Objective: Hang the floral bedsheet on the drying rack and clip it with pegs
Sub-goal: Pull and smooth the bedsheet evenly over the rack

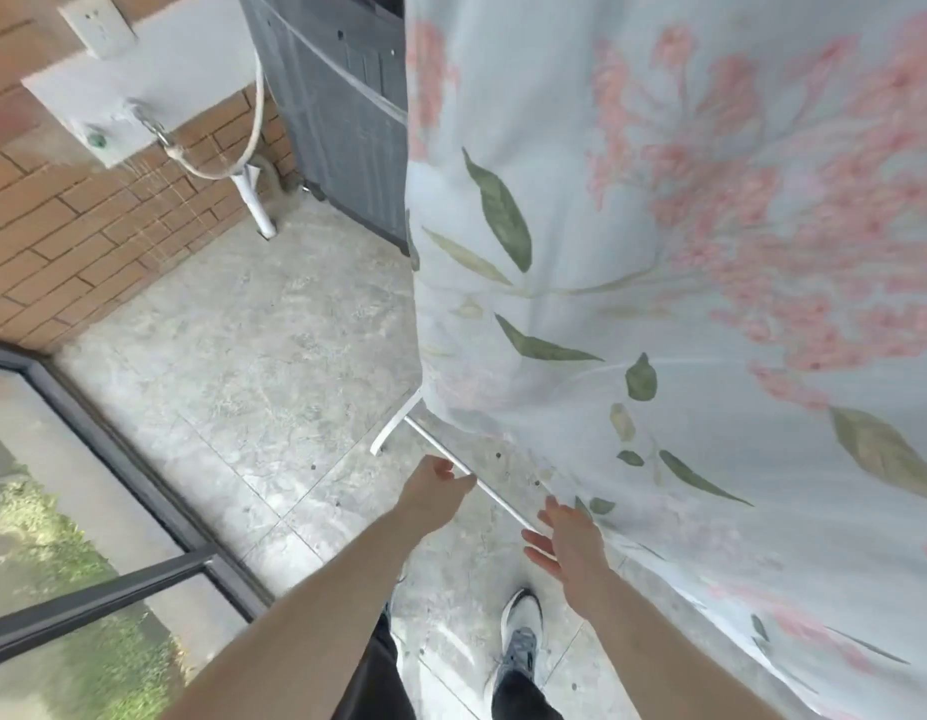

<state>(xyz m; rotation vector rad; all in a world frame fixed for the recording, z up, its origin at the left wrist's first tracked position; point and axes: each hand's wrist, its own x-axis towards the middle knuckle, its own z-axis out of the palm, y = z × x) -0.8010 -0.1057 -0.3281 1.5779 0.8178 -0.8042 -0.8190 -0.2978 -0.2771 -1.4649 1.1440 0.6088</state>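
Both forearms out, sheet draped, no pegs visible.
Left hand (434,490) fingers curl at the rack rail (453,459), grip unclear; right hand (565,537) spread wide by the floral bedsheet (684,304). Unclipped, it could slide off.

I read the bedsheet (710,304) as thin matt cloth, pale with printed pink flowers and green leaves. Rack bar (482,483) looks like smooth white-coated metal. Floor (253,345) is mottled grey stone tile with slight sheen. Wall (76,236) is rough brown brick. Cabinet (341,111) looks like matt grey plastic.
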